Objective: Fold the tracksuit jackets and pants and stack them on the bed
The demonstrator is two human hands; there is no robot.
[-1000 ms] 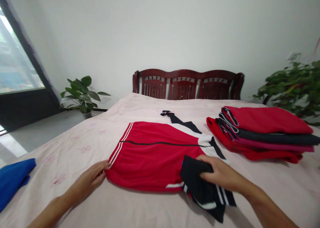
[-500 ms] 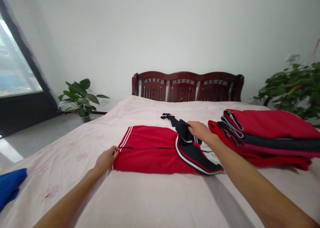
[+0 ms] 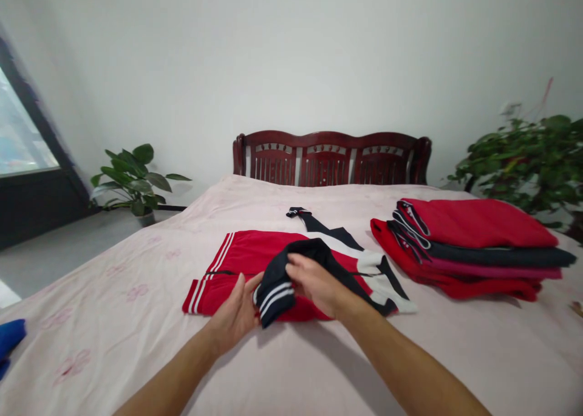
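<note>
We see a red jacket (image 3: 246,252) with white stripes at its left end, and a black sleeve (image 3: 277,288) banded with two white stripes. Our bedsheet (image 3: 91,337) is pale pink with darker pink flowers. The folded stack (image 3: 473,246) shows red, near-black and magenta layers; the headboard (image 3: 332,161) is dark reddish-brown, the potted plant (image 3: 132,179) green.

Bright, flat daylight from a glaring, washed-out window (image 3: 20,124) far beyond the left hand (image 3: 234,316). Soft, pale shadows on the bedsheet (image 3: 104,343) just below and right of both forearms, and beneath the right hand (image 3: 314,285) too. Crisp focus around the hands. Strong wide-angle bowing toward the picture's edges, with the window frame (image 3: 43,115) leaning steeply and slightly fringed.
</note>
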